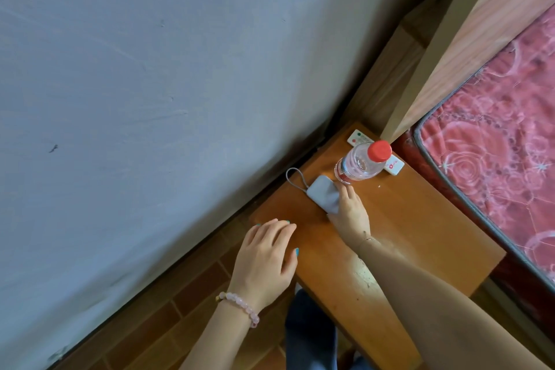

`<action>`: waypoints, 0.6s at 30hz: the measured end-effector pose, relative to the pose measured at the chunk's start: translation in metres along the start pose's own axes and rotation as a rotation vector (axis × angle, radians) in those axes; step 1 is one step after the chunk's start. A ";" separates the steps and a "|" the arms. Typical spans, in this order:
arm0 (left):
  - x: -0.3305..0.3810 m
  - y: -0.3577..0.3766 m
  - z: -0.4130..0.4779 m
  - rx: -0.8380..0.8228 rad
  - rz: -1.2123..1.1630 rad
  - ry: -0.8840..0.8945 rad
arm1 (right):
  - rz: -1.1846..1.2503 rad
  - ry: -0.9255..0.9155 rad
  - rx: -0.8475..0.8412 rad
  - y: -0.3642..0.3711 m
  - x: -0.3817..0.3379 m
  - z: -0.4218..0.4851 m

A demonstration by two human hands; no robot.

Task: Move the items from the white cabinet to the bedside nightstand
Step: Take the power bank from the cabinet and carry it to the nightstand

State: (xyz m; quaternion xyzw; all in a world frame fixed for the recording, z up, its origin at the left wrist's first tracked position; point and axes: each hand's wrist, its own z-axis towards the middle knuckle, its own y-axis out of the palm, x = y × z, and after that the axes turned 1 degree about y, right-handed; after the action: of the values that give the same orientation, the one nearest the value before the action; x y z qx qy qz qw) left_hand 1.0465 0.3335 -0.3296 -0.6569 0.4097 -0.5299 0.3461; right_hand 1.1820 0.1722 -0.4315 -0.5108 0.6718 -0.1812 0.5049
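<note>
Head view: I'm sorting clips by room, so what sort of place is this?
Most likely a bedroom: a wooden nightstand stands against a bed with a red patterned mattress and a wooden headboard, in the corner by a plain wall.

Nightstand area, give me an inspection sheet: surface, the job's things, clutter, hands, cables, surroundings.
Surface: wooden nightstand, orange-brown top, pale worn patch near its front edge.
Job's things: grey power bank lying flat; clear water bottle with red cap, upright, right beside it; white remote flat behind the bottle, partly hidden by it.
Clutter: nothing seen.
Hands: right hand lies on the power bank, fingers over it; left hand open, empty, at the nightstand's left corner, beaded bracelet on the wrist.
Cables: grey looped cord at the power bank's end, reaching the wall-side edge.
Surroundings: grey wall left, red patterned mattress right, brick-pattern floor below.
</note>
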 end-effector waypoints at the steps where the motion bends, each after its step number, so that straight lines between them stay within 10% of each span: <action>1: 0.002 0.000 -0.001 0.004 0.000 0.003 | -0.012 0.001 -0.003 0.000 0.000 0.001; 18: 0.054 -0.038 -0.024 -0.012 0.083 0.079 | -0.184 -0.057 0.130 -0.061 0.016 -0.095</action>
State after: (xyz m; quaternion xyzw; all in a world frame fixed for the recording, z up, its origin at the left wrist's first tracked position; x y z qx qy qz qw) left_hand 1.0349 0.3002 -0.2691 -0.6200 0.4532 -0.5381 0.3475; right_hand 1.1312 0.1072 -0.3525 -0.5414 0.5943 -0.2553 0.5371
